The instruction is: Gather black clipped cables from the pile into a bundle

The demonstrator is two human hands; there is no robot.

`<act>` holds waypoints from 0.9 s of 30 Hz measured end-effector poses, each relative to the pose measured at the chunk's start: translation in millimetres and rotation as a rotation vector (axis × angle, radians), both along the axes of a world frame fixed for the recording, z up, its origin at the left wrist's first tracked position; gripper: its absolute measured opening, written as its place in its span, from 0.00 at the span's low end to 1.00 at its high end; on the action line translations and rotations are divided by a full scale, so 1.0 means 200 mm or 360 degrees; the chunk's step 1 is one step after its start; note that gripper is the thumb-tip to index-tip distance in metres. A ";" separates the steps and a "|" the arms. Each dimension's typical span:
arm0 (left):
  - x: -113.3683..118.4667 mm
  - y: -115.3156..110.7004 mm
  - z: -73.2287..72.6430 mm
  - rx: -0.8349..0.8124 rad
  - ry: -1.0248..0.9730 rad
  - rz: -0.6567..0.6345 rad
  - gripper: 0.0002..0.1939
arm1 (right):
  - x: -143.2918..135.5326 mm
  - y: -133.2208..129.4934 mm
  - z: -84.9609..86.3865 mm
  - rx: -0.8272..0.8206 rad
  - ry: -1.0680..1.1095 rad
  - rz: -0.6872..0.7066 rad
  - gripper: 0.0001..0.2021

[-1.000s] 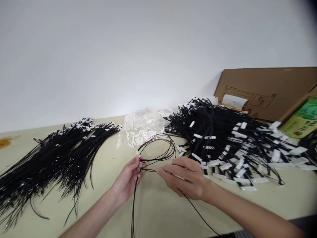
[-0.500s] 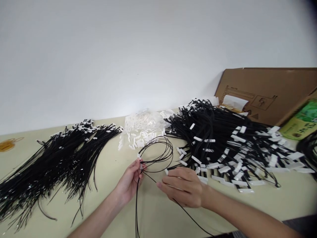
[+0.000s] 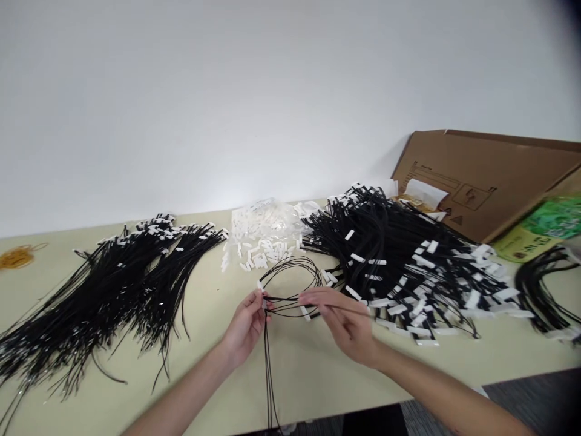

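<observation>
Several thin black cables (image 3: pixel 297 259) form a loop above the table, their long ends hanging down past the front edge. My left hand (image 3: pixel 245 324) pinches them at the loop's left side, just below a small white connector (image 3: pixel 260 284). At the loop's lower right is my right hand (image 3: pixel 342 321), fingers stretched out and touching or close to the cables. A white tag (image 3: pixel 305 313) lies under the fingertips of that hand, attached to a cable.
Black cable bundles with white ends (image 3: pixel 113 278) spread at left. A larger tagged heap (image 3: pixel 381 242) lies at right. Between them are a clear bag (image 3: pixel 267 219) and loose white connectors (image 3: pixel 259 260). Cardboard (image 3: pixel 472 175), a green-yellow package (image 3: pixel 540 227) and yellow bands (image 3: pixel 17 257) are farther out.
My right hand has opened and moved slightly up beside the loop. The cable that ran loose below it is now gathered into the loop. The view has shifted slightly.
</observation>
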State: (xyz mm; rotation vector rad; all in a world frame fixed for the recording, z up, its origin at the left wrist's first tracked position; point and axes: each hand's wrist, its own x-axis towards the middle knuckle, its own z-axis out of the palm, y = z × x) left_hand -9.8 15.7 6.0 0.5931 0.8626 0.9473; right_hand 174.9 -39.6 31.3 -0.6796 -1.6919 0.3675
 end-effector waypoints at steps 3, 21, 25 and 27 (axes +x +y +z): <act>0.00 -0.01 0.01 0.0070 0.0037 -0.0017 0.06 | 0.02 0.02 -0.01 -0.0114 0.0272 -0.0066 0.10; -0.01 -0.01 0.06 0.0441 0.0306 -0.0192 0.10 | 0.17 0.12 0.19 -0.0071 0.0919 -0.0392 0.10; -0.02 0.00 0.05 0.0552 0.0354 -0.0250 0.10 | 0.14 0.13 0.26 -0.0119 0.0201 -0.0482 0.11; -0.02 0.00 0.03 0.0554 0.0344 -0.0287 0.11 | 0.09 0.15 0.26 -0.0084 -0.0250 -0.0451 0.09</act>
